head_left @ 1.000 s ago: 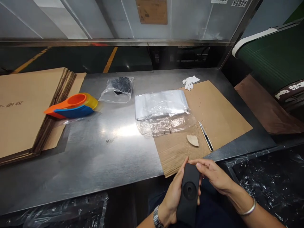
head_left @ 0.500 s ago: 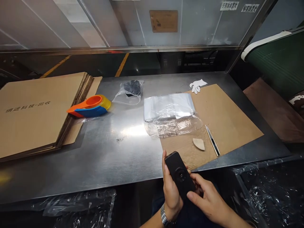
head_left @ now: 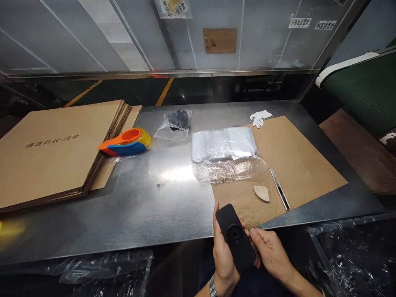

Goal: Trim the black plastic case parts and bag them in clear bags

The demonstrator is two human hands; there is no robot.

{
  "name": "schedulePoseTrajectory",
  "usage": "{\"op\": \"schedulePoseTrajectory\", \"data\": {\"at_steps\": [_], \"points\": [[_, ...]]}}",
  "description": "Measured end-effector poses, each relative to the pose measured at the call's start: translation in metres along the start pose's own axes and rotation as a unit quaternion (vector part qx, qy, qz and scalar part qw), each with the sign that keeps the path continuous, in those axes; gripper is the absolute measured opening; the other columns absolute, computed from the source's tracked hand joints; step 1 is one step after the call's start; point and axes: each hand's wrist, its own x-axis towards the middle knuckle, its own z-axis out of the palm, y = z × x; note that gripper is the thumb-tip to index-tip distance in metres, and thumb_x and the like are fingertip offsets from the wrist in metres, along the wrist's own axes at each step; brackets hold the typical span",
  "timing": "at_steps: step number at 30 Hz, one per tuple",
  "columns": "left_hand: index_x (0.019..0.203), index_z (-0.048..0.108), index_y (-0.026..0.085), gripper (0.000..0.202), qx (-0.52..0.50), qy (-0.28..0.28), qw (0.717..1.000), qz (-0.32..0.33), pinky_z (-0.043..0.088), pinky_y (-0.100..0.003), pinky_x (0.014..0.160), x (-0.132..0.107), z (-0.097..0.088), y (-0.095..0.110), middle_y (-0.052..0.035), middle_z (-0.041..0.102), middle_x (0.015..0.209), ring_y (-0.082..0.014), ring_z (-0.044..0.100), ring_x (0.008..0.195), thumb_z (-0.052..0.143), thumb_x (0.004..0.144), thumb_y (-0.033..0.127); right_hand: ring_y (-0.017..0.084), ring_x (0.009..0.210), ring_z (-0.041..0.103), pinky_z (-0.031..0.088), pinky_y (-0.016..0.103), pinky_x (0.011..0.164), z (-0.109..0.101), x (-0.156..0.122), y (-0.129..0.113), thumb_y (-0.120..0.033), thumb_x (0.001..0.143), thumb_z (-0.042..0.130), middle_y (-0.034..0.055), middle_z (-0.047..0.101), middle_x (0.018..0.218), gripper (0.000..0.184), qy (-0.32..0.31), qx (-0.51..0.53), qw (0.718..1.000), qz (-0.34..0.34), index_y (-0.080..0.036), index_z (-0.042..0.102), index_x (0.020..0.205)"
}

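Note:
A flat black device (head_left: pixel 235 238) with a round ring in its middle is held over the near edge of the steel table (head_left: pixel 148 202). My left hand (head_left: pixel 222 252) wraps it from the left, fingers closed round its side. From the right, my right hand (head_left: pixel 270 252) grips its lower edge with curled fingers. The device tilts with its top end toward the table. Just beyond it lies a brown cardboard sheet (head_left: pixel 293 165) carrying a small beige wedge (head_left: pixel 261 193) and a thin pen-like tool (head_left: pixel 279 194).
A stack of clear plastic bags (head_left: pixel 223 144) lies mid-table, a bagged black item (head_left: pixel 175 122) behind it. An orange-blue tape dispenser (head_left: pixel 126 142) rests by flattened cartons (head_left: pixel 52 148) at left. A white glove (head_left: pixel 260 117) sits at the back. Black plastic-lined bins (head_left: pixel 355 255) flank my lap.
The device swung from upright in my lap to tilted, top end left toward the table. My right hand slid from its top down to its lower right edge. The view tilted upward slightly.

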Motion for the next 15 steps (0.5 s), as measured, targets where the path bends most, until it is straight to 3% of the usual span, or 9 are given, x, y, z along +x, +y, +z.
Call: {"op": "schedulePoseTrajectory", "data": {"at_steps": [3, 5, 6, 8, 10, 12, 15], "points": [[0.137, 0.015, 0.036, 0.052, 0.005, -0.05, 0.999, -0.005, 0.045, -0.029, 0.059, -0.001, 0.002, 0.005, -0.001, 0.062, 0.066, -0.015, 0.056, 0.054, 0.031, 0.089, 0.047, 0.015, 0.054, 0.059, 0.047, 0.024, 0.05, -0.024, 0.021, 0.001, -0.042, 0.097, 0.025, 0.0052, 0.061, 0.064, 0.046, 0.091, -0.148, 0.981, -0.091, -0.013, 0.06, 0.086], [0.138, 0.015, 0.033, 0.052, 0.03, -0.074, 0.997, -0.011, 0.044, -0.027, 0.058, -0.004, 0.002, 0.007, -0.0024, 0.063, 0.063, -0.0149, 0.055, 0.053, 0.029, 0.089, 0.046, 0.023, 0.085, 0.059, 0.049, 0.035, 0.075, -0.042, 0.042, 0.003, -0.037, 0.096, 0.027, 0.0118, 0.063, 0.091, 0.039, 0.18, -0.272, 0.932, -0.16, -0.014, 0.058, 0.104], [0.138, 0.015, 0.032, 0.052, 0.045, -0.085, 0.995, -0.015, 0.043, -0.028, 0.057, -0.005, 0.002, 0.008, -0.003, 0.063, 0.063, -0.0152, 0.055, 0.051, 0.028, 0.089, 0.046, 0.028, 0.1, 0.053, 0.043, 0.043, 0.087, -0.05, 0.054, 0.006, -0.037, 0.095, 0.031, 0.015, 0.059, 0.106, 0.038, 0.201, -0.301, 0.915, -0.176, -0.014, 0.056, 0.11], [0.139, 0.012, 0.03, 0.055, 0.063, -0.109, 0.992, -0.024, 0.042, -0.029, 0.056, -0.007, 0.0, 0.01, -0.0038, 0.063, 0.063, -0.0163, 0.055, 0.051, 0.027, 0.089, 0.048, 0.037, 0.112, 0.04, 0.031, 0.057, 0.094, -0.062, 0.074, 0.013, -0.037, 0.091, 0.039, 0.0191, 0.05, 0.119, 0.039, 0.206, -0.337, 0.899, -0.188, -0.012, 0.055, 0.116], [0.139, 0.01, 0.029, 0.058, 0.064, -0.128, 0.989, -0.044, 0.041, -0.029, 0.056, -0.006, -0.004, 0.01, -0.0042, 0.063, 0.064, -0.017, 0.056, 0.051, 0.027, 0.088, 0.049, 0.04, 0.112, 0.037, 0.028, 0.063, 0.092, -0.069, 0.088, 0.022, -0.032, 0.089, 0.042, 0.0216, 0.049, 0.119, 0.039, 0.193, -0.362, 0.891, -0.193, -0.01, 0.055, 0.117], [0.139, 0.01, 0.027, 0.059, 0.057, -0.138, 0.987, -0.062, 0.04, -0.028, 0.054, -0.005, -0.01, 0.009, -0.0044, 0.062, 0.065, -0.0172, 0.056, 0.051, 0.027, 0.088, 0.051, 0.038, 0.108, 0.04, 0.032, 0.062, 0.089, -0.072, 0.091, 0.027, -0.027, 0.088, 0.041, 0.0218, 0.05, 0.114, 0.037, 0.175, -0.374, 0.888, -0.202, -0.009, 0.055, 0.117], [0.139, 0.011, 0.024, 0.061, 0.066, -0.161, 0.981, -0.082, 0.04, -0.028, 0.053, -0.002, -0.019, 0.009, -0.0061, 0.063, 0.065, -0.018, 0.057, 0.05, 0.025, 0.087, 0.052, 0.031, 0.103, 0.045, 0.041, 0.05, 0.088, -0.074, 0.078, 0.02, -0.026, 0.089, 0.043, 0.0165, 0.052, 0.109, 0.035, 0.129, -0.372, 0.892, -0.224, -0.012, 0.055, 0.118]]}}
